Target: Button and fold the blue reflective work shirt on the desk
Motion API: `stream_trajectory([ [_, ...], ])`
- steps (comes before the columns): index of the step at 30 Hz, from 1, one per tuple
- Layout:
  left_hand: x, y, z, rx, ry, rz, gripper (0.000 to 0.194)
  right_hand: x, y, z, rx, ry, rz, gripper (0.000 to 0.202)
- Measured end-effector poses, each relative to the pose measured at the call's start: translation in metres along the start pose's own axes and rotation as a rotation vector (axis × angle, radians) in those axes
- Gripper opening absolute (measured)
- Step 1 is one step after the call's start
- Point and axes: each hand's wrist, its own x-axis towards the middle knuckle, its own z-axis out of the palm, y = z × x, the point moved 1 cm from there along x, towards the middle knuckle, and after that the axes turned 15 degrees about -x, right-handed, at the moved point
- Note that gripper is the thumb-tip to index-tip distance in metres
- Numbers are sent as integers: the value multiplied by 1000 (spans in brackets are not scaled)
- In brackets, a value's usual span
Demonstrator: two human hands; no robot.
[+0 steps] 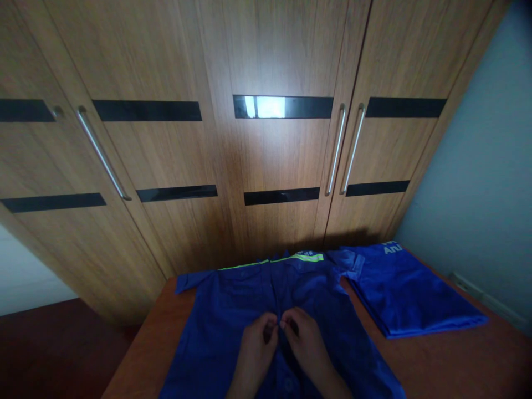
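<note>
A dark blue short-sleeved work shirt lies spread over the brown table, its front facing up and a yellow-green reflective stripe near the far end. My left hand pinches the shirt's front edge along the middle opening. Close beside it, my right hand pinches the other side of that opening, fingertips almost touching the left ones. Whether a button sits between the fingers is hidden. Nearer to me, a round button shows faintly on the placket below the hands.
A folded blue garment with pale lettering lies right of the shirt on the table. Behind the table stands a wooden wardrobe with metal handles and black strips. A pale wall closes off the right side.
</note>
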Motion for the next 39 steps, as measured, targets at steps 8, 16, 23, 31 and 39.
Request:
stream_trajectory([
  [8, 0, 3, -1, -2, 11, -8, 19, 3, 3, 4, 131, 4, 102, 18],
  [16, -1, 0, 0, 142, 65, 18, 16, 4, 8, 12, 409, -45, 203, 25],
  [23, -1, -2, -3, 154, 110, 76, 14, 3, 7, 15, 543, -172, 302, 21],
  [31, -2, -6, -5, 103, -127, -70, 16, 4, 7, 10, -137, 109, 158, 16],
  [39, -5, -9, -5, 127, -128, -62, 19, 47, -16, 13, -442, 84, 66, 35],
])
